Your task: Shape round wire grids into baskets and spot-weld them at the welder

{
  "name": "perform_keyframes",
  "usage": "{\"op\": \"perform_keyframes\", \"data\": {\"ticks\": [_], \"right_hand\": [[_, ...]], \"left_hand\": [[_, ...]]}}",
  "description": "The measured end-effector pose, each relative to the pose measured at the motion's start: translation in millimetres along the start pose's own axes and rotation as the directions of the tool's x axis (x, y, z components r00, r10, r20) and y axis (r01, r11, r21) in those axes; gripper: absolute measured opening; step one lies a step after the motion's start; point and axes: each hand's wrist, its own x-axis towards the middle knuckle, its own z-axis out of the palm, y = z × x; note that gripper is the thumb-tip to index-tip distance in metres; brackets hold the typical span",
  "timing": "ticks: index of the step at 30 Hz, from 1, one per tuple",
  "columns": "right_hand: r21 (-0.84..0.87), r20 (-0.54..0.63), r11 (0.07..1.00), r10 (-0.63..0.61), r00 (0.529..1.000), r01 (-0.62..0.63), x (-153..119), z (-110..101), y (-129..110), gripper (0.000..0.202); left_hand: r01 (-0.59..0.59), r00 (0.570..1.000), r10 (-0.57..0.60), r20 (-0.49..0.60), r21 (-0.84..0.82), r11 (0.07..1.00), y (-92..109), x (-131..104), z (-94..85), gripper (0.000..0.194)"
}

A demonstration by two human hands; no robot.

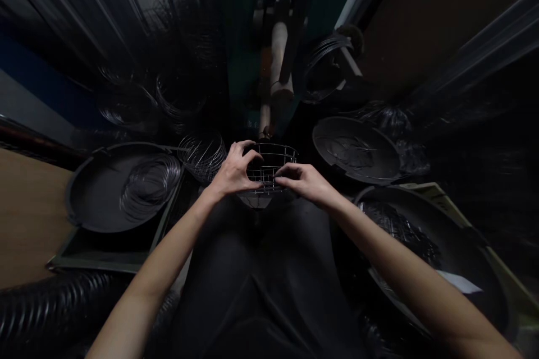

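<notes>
A small round wire basket (275, 150), made of thin shiny rings and crossing wires, is in front of my lap beneath the machine's lower tip. My left hand (236, 171) grips its left side, the fingers curled over the top ring and the thumb low at the front. My right hand (305, 180) is at the basket's front right, thumb and fingers pinched together on its wires. Whether a loose wire is also between those fingertips is too dark to tell. Just behind the basket, the machine's rod-shaped arm (280, 56) points down toward it.
At left a dark round pan (96, 196) holds a coil of wire rings (151, 185), with more wire rings (204, 154) beside it. Two pans at right, one farther back (379, 162) and one nearer (463, 235), hold wire pieces. A wire coil (324, 61) hangs behind.
</notes>
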Motion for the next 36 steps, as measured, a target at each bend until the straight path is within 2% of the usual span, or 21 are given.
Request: {"op": "perform_keyframes", "data": {"ticks": [2,5,8,9,11,14,17,22,24,28,36], "right_hand": [[-0.068,-0.052,0.994,-0.094,0.994,0.090,2,5,1,0.019],[-0.170,-0.067,0.978,-0.136,0.988,0.123,0,10,-1,0.028],[-0.405,-0.089,0.897,-0.231,0.969,0.177,-4,12,-1,0.027],[-0.514,-0.068,0.835,-0.267,0.961,0.195,-6,14,0,0.028],[-0.727,0.018,0.653,-0.290,0.957,0.211,-8,18,2,0.042],[-0.900,0.108,0.391,-0.225,0.968,0.191,-9,23,3,0.051],[-0.944,0.141,0.271,-0.192,0.971,0.191,-6,25,0,0.050],[-0.936,0.148,0.283,-0.221,0.964,0.209,2,17,-8,0.049],[-0.938,0.167,0.261,-0.244,0.955,0.230,4,15,-8,0.050],[-0.941,0.194,0.212,-0.300,0.934,0.264,8,13,-3,0.051],[-0.939,0.202,0.198,-0.347,0.916,0.282,19,10,4,0.045]], "left_hand": [[0.015,1.000,-0.015,0.003,-0.005,1.000,0,-1,-0.2,0.051],[0.019,1.000,-0.019,-0.008,-0.007,1.000,-1,-3,0.7,0.050],[0.016,1.000,-0.016,-0.010,0.005,1.000,-3,-4,2.4,0.051],[0.017,1.000,-0.017,-0.007,0.006,1.000,-3,-4,2.7,0.051],[0.026,1.000,-0.026,-0.002,-0.005,1.000,-1,-4,2.7,0.052],[0.060,0.998,-0.061,-0.007,-0.052,0.997,2,-3,1.5,0.053],[0.095,0.995,-0.099,-0.031,-0.090,0.991,2,-1,1.0,0.055],[0.091,0.993,-0.097,-0.063,-0.100,0.991,-3,6,4.4,0.057],[0.098,0.992,-0.106,-0.075,-0.106,0.990,-4,8,6.4,0.057],[0.123,0.984,-0.136,-0.115,-0.120,0.985,-8,10,10.0,0.057],[0.096,0.988,-0.110,-0.108,-0.127,0.987,-16,17,11.5,0.057]]}}
